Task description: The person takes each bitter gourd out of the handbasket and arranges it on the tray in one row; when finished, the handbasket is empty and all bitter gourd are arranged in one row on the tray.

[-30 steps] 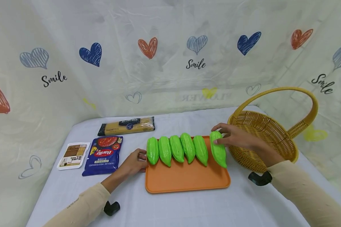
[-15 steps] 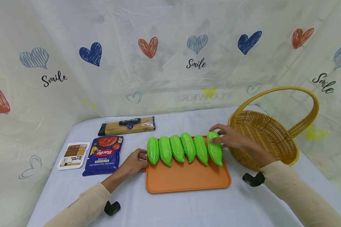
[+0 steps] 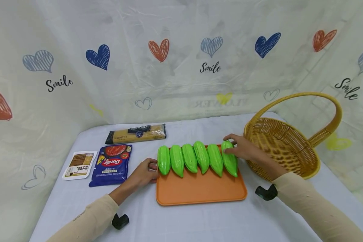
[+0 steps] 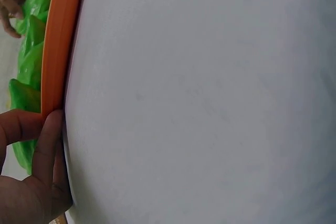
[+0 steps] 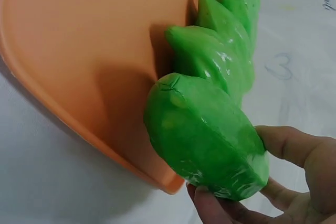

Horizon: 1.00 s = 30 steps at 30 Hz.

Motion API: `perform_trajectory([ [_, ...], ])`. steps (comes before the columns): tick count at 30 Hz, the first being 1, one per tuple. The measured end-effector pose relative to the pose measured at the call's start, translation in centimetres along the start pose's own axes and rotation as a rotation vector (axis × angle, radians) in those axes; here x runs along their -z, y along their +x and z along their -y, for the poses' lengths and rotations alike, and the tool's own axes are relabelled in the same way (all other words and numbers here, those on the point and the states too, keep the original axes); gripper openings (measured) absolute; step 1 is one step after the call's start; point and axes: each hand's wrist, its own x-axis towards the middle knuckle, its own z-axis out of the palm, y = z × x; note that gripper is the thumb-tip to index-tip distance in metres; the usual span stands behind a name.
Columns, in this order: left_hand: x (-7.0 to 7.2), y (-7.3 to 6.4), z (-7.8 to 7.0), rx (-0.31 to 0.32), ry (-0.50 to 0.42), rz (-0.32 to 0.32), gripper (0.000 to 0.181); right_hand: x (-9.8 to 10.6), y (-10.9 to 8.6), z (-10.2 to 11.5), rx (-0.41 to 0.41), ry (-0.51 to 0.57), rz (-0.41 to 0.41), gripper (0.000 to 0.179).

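Observation:
Several glossy green bitter melons (image 3: 202, 157) lie side by side along the far part of an orange tray (image 3: 199, 195). My right hand (image 3: 242, 147) holds the rightmost bitter melon (image 3: 230, 161) by its far end. In the right wrist view, the thumb and fingers lie on opposite sides of that bitter melon (image 5: 205, 135). My left hand (image 3: 143, 173) is at the tray's left edge, beside the leftmost melon (image 3: 163, 160). The left wrist view has the left hand (image 4: 31, 182) pinching the tray's rim (image 4: 59, 51).
A wicker basket (image 3: 275, 148) with a tall handle stands right of the tray, beside my right forearm. On the left lie a spaghetti pack (image 3: 136, 133), a blue Barilla pouch (image 3: 111, 164) and a white-edged flat pack (image 3: 79, 165). A printed curtain (image 3: 181, 80) hangs behind the table.
My right hand has moved slightly left with the bitter melon, bringing it from the tray's right edge in against the row. The left hand stays at the tray's edge.

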Motion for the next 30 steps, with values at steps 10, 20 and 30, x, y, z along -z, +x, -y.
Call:
perform_trajectory([
  [10,0.1,0.0,0.1,0.011,0.007,-0.006,0.057,-1.2,0.1,0.3,-0.033,-0.148,-0.077,0.053],
  [20,-0.1,0.1,0.1,0.006,-0.006,0.001,0.056,-2.7,0.3,-0.6,-0.058,-0.094,-0.139,0.056],
  [30,0.0,0.2,0.2,-0.001,0.003,0.000,0.057,-3.5,0.4,-2.0,-0.100,0.095,-0.156,0.055],
])
